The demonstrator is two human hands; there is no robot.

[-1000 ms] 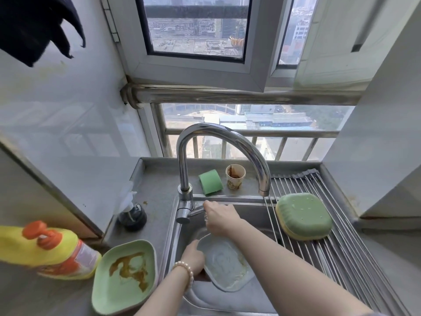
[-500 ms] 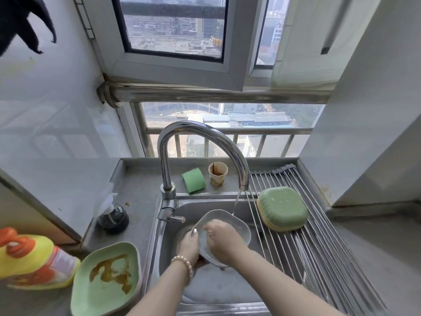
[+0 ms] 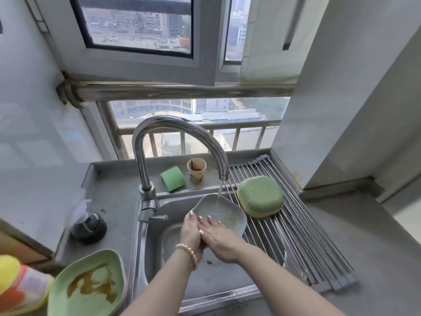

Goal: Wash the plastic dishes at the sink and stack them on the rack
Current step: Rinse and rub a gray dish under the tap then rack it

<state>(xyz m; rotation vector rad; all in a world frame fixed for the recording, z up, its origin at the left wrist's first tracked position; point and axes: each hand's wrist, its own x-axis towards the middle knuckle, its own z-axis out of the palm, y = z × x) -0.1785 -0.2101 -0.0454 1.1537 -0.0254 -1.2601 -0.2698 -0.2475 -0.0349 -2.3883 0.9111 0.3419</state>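
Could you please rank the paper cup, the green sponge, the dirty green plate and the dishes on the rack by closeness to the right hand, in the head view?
From the right hand:
1. Dishes on the rack, just right.
2. Green sponge and paper cup, behind the sink: too close to call.
3. Dirty green plate, far left on the counter.

I see my left hand [image 3: 191, 233] gripping the grey plate [image 3: 224, 213] over the sink [image 3: 218, 281] while my right hand [image 3: 217, 239] lies flat on it under the tap [image 3: 180, 144] stream. A stained green plate [image 3: 88, 286] sits on the surface [image 3: 114, 201]; stacked green dishes [image 3: 259, 196] rest overturned on the rack [image 3: 296, 236].
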